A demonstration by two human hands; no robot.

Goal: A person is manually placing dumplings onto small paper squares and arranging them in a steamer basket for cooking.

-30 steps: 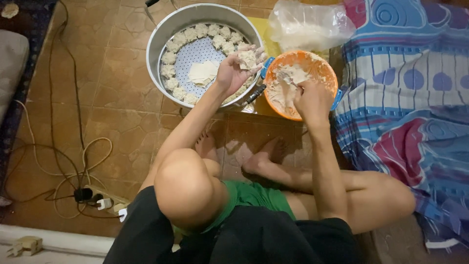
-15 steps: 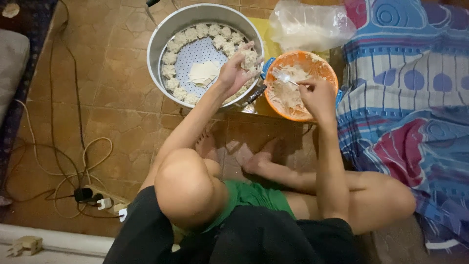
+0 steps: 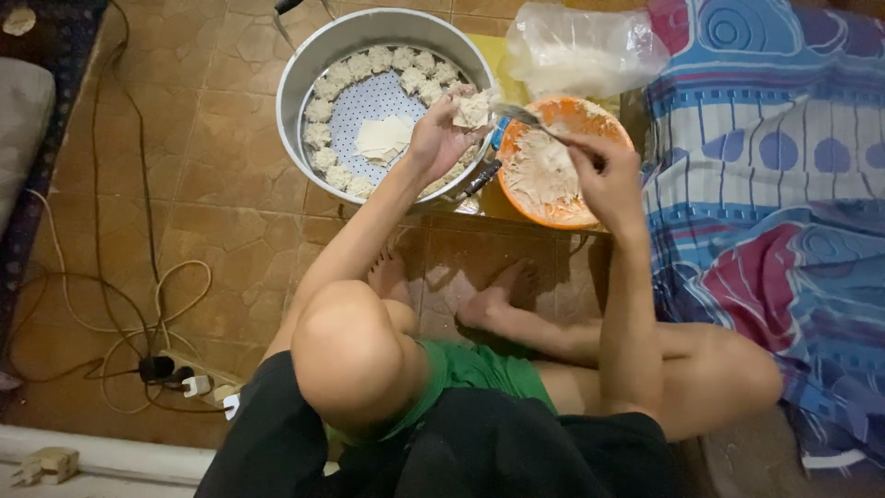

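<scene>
My left hand (image 3: 441,136) holds a pale dumpling (image 3: 474,108) over the edge of a round metal steamer pan (image 3: 304,69). Several finished dumplings (image 3: 324,112) ring the pan's perforated tray, with flat wrappers (image 3: 382,137) lying in its middle. My right hand (image 3: 601,175) grips a metal spoon (image 3: 522,115) whose tip touches the dumpling. Under that hand sits an orange bowl (image 3: 573,214) of pale minced filling (image 3: 539,171).
A clear plastic bag (image 3: 576,48) lies behind the bowl. A blue and red patterned mattress (image 3: 784,212) fills the right side. Cables and a power strip (image 3: 175,373) lie on the brown tiled floor at left. My bare feet (image 3: 489,300) rest in front of the bowl.
My right hand lifted from the filling in the orange bowl and brought the spoon to the left up to the dumpling. My left hand stayed over the pan's edge.
</scene>
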